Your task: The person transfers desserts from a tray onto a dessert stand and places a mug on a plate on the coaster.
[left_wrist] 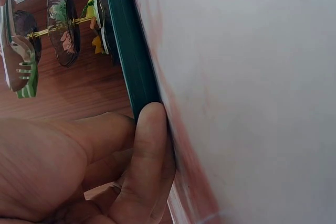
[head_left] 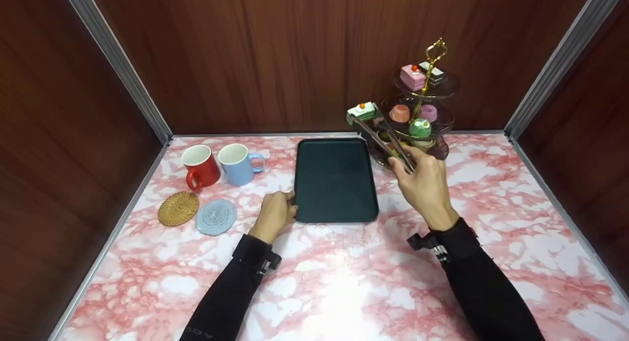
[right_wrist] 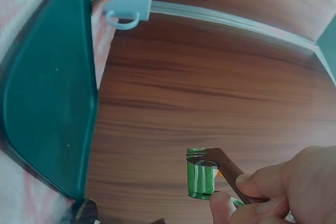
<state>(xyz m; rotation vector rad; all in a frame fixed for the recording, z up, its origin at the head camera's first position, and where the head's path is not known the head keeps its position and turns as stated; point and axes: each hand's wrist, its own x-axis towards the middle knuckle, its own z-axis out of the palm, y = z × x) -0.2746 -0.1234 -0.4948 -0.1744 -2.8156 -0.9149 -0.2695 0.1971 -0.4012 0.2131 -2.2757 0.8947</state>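
Squeezing tongs (head_left: pixel 368 131), the right hand (head_left: pixel 425 186) holds green cake (head_left: pixel 361 113) right of the middle; the left hand (head_left: pixel 275 211) pinches the tray (head_left: pixel 336 181) by its left edge.

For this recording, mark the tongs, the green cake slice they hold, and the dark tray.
Tongs (right_wrist: pixel 228 170), right wrist view: on one arm.
Green cake slice (right_wrist: pixel 201 182), right wrist view: on its striped side.
Dark tray (head_left: pixel 336 181), head view: on its bare flat base.

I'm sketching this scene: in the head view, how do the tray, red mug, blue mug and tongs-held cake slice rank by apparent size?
1. Tray
2. Red mug and blue mug: too alike to rank
3. Cake slice
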